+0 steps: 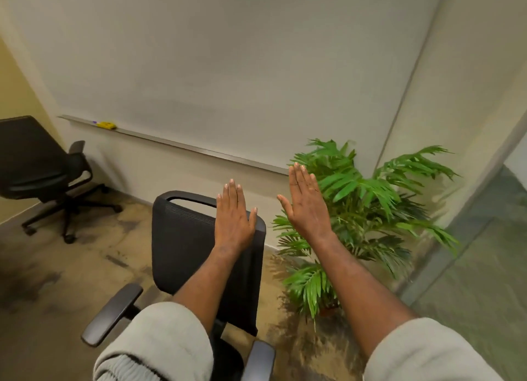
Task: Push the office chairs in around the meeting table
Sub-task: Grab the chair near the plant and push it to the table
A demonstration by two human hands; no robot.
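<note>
Head view: a whiteboard [216, 66] fills the upper middle of the frame, its tray running down toward the right. At right centre a green potted plant [359, 209] stands in the corner. In the lower middle a black office chair [185, 243] shows its backrest to the camera, armrests toward the bottom edge. A second black chair [37, 163] sits at far left, well apart. The left hand [232, 215] is flat with an open grip in front of the near chair's top edge; contact cannot be told. The right hand [308, 206], also open, is raised before the plant, gripping nothing.
</note>
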